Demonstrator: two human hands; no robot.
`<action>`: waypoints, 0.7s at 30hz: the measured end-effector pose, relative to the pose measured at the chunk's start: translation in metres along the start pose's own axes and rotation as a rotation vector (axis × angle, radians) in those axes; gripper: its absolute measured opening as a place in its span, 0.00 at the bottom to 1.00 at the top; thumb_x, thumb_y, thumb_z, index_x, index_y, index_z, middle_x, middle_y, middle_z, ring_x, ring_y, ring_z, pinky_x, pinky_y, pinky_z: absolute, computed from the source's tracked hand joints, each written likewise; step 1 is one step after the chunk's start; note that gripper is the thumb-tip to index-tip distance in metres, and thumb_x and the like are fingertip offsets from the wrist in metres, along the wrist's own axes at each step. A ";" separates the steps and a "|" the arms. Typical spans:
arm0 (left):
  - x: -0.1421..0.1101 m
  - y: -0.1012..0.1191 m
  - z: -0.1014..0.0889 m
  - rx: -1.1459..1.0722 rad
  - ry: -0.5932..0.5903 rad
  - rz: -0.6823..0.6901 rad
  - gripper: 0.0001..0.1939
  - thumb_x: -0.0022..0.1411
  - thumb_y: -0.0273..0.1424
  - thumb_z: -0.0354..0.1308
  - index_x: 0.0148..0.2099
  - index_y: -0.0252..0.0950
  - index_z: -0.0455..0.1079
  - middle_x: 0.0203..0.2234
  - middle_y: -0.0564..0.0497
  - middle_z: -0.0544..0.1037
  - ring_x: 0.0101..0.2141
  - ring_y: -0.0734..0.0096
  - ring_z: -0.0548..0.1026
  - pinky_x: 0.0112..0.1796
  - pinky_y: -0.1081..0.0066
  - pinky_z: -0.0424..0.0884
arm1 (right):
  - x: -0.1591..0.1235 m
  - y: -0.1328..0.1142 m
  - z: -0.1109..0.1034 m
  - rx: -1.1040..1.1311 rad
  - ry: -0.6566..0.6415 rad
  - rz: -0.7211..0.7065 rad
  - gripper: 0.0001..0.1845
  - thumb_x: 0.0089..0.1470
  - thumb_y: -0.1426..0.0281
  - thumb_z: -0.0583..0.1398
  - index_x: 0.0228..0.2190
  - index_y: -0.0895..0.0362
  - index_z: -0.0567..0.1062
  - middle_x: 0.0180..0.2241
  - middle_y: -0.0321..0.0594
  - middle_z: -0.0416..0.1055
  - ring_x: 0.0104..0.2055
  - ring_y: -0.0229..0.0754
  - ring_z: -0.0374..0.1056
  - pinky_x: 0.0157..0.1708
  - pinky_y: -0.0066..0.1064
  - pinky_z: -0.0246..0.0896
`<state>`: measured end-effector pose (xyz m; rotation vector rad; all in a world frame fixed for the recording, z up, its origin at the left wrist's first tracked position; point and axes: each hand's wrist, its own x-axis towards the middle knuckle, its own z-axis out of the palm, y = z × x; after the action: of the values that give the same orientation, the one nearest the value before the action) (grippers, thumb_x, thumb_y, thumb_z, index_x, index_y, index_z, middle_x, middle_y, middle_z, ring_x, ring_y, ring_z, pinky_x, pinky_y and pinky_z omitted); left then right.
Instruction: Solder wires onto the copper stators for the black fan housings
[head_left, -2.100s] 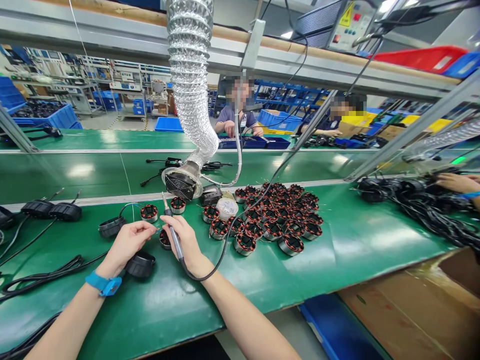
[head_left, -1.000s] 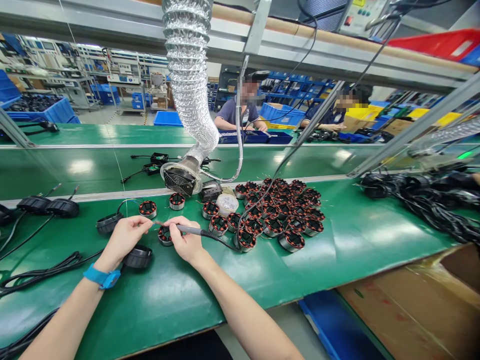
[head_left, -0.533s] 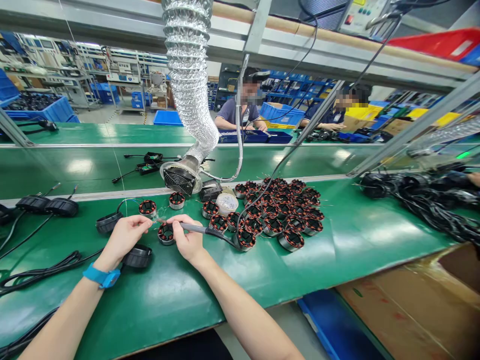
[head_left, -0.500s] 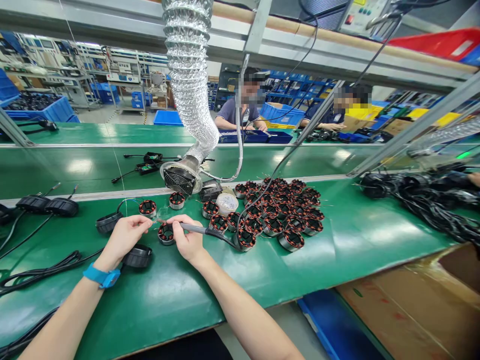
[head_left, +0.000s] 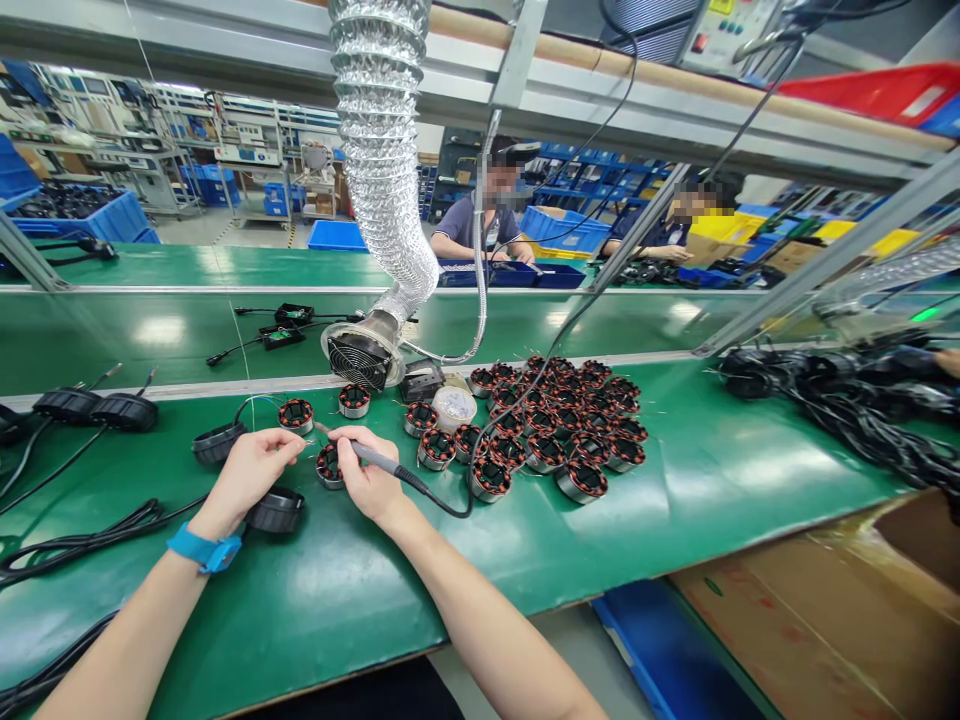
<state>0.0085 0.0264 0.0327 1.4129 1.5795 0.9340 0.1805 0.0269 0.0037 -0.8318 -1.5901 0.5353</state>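
My right hand (head_left: 369,478) is closed round the grey handle of a soldering iron (head_left: 381,461). The iron's tip points up and left, a little apart from my left fingertips. My left hand (head_left: 251,470) pinches a thin wire (head_left: 309,443), most of it hidden by the fingers. Under my right fingers sits a motor stator (head_left: 328,468) with copper windings, partly covered. Another stator (head_left: 296,415) stands just beyond my left hand. A black round housing (head_left: 275,510) lies by my left wrist, and a second housing (head_left: 217,443) is behind that hand.
A fume extractor fan (head_left: 361,358) hangs ahead on a silver duct. Several stators (head_left: 546,452) crowd the green table to the right, beside a round solder tub (head_left: 454,407). Black cables (head_left: 832,420) heap at far right. Co-workers sit across the belt.
The soldering iron went from upright to lying low toward my left fingertips, and its tip has now lifted slightly away. Small black cabled boxes on the belt moved left. My left hand stays pinched.
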 end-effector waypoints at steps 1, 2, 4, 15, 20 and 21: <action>0.000 0.001 0.000 -0.006 0.000 -0.001 0.22 0.47 0.47 0.60 0.32 0.31 0.74 0.18 0.55 0.67 0.19 0.78 0.55 0.21 0.75 0.47 | 0.001 0.000 0.001 -0.006 -0.013 -0.010 0.11 0.61 0.70 0.54 0.37 0.56 0.77 0.32 0.38 0.77 0.31 0.38 0.73 0.36 0.28 0.68; 0.000 0.001 0.000 -0.010 -0.001 -0.001 0.22 0.47 0.47 0.60 0.32 0.31 0.74 0.18 0.55 0.67 0.19 0.78 0.55 0.21 0.75 0.48 | 0.002 0.001 0.002 -0.012 -0.026 -0.024 0.11 0.61 0.70 0.54 0.38 0.56 0.77 0.34 0.39 0.77 0.34 0.38 0.73 0.39 0.29 0.68; -0.001 0.001 -0.001 -0.010 -0.010 0.006 0.21 0.48 0.46 0.60 0.32 0.31 0.74 0.18 0.55 0.68 0.18 0.78 0.55 0.21 0.75 0.48 | 0.005 0.004 0.005 -0.029 -0.069 -0.058 0.11 0.62 0.71 0.54 0.42 0.55 0.76 0.38 0.40 0.76 0.38 0.39 0.72 0.43 0.30 0.67; -0.003 -0.007 0.000 0.121 -0.096 0.164 0.18 0.58 0.45 0.54 0.31 0.34 0.71 0.21 0.54 0.71 0.21 0.74 0.62 0.22 0.75 0.54 | 0.006 0.021 0.015 -0.007 -0.286 -0.136 0.23 0.61 0.79 0.52 0.55 0.50 0.67 0.42 0.40 0.63 0.42 0.37 0.67 0.47 0.29 0.66; -0.005 -0.008 -0.003 0.173 -0.141 0.193 0.18 0.60 0.46 0.52 0.33 0.35 0.69 0.21 0.55 0.70 0.21 0.73 0.66 0.25 0.74 0.61 | 0.002 0.024 0.019 -0.041 -0.284 -0.150 0.23 0.60 0.80 0.52 0.54 0.52 0.68 0.42 0.40 0.63 0.42 0.37 0.66 0.46 0.29 0.65; -0.005 -0.008 -0.003 0.163 -0.157 0.181 0.18 0.60 0.46 0.53 0.32 0.35 0.69 0.20 0.55 0.69 0.21 0.73 0.67 0.24 0.74 0.61 | 0.002 0.025 0.019 -0.047 -0.286 -0.153 0.23 0.60 0.80 0.52 0.54 0.52 0.68 0.42 0.40 0.62 0.42 0.37 0.66 0.46 0.29 0.65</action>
<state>0.0027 0.0207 0.0274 1.7238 1.4546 0.7895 0.1671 0.0462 -0.0168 -0.6825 -1.9174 0.5251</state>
